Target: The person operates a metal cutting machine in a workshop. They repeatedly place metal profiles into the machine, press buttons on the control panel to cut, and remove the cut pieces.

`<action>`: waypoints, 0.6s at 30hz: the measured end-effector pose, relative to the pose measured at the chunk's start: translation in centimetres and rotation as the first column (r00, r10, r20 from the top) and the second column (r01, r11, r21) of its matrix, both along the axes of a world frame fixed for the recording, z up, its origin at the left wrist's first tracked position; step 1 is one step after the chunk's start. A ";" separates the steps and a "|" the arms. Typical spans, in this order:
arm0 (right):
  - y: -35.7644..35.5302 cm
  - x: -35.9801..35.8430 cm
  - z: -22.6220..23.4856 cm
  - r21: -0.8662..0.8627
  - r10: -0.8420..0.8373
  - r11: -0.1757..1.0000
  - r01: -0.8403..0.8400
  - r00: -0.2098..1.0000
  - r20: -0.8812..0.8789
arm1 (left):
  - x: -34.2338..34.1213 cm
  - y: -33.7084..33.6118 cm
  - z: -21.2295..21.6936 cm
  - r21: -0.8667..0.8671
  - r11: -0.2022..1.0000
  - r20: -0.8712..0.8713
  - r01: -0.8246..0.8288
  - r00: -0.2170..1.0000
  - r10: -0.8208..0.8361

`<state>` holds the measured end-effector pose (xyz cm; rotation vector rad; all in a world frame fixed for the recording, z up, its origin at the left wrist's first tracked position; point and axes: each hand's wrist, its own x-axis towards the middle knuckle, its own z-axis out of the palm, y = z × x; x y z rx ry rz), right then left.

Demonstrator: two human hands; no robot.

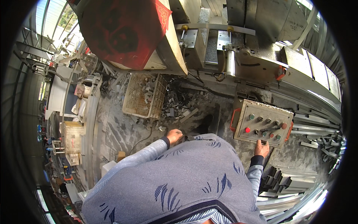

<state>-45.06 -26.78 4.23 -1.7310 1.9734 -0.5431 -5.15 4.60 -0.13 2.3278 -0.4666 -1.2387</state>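
The person's torso in a grey patterned sweatshirt fills the lower centre of the frame. The left hand sits just below centre, at the end of a blue-and-white striped sleeve, reaching down toward the dusty concrete floor. Its fingers curl inward and seem closed around a small dark piece, but the piece is too small and shadowed to tell what it is or how firmly it is gripped.

The right hand lies at the right of centre, touching the lower edge of a grey metal control box with red handles at both ends. Its fingers are loosely spread against the box edge, holding nothing. The box face carries about 8 round buttons and knobs, among them 2 red buttons and several green ones.

Above and left of the left hand, a white plastic lattice crate holds short metal offcuts, and a heap of grey metal scraps lies just beside it to the right. A grey metal machine spans the upper right. Long pale metal profiles are stacked at the right edge, more at the lower right. A red paper-covered block sits at the upper left centre.
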 end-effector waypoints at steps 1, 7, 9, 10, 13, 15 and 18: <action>0.1 0.6 -0.7 0.147 -0.030 0.989 0.003 0.984 0.178 | 0.0 0.1 0.0 0.021 1.000 -0.001 -0.016 1.000 0.016; -0.6 3.7 -0.3 0.608 -0.478 0.794 -0.016 0.601 0.640 | -0.1 0.3 0.0 0.007 0.999 0.031 0.038 0.999 -0.038; -1.1 4.0 0.7 0.653 -0.515 0.755 -0.066 0.557 0.652 | -0.2 0.2 0.1 -0.016 1.000 0.013 0.020 1.000 -0.019; -1.4 4.2 1.1 0.677 -0.542 0.729 -0.095 0.524 0.657 | -0.3 0.1 0.2 -0.013 1.000 -0.003 -0.010 1.000 0.010; -1.3 4.6 1.7 0.699 -0.574 0.711 -0.069 0.518 0.635 | -0.6 0.3 0.2 -0.027 0.999 0.021 -0.026 0.999 0.027; -1.3 4.7 1.7 0.728 -0.601 0.683 -0.066 0.515 0.611 | -0.8 0.7 0.1 -0.038 0.999 0.003 -0.014 1.000 0.014; -1.4 4.7 1.4 0.735 -0.610 0.675 -0.069 0.509 0.608 | -1.1 1.4 -0.2 -0.012 1.000 0.030 0.015 0.999 -0.015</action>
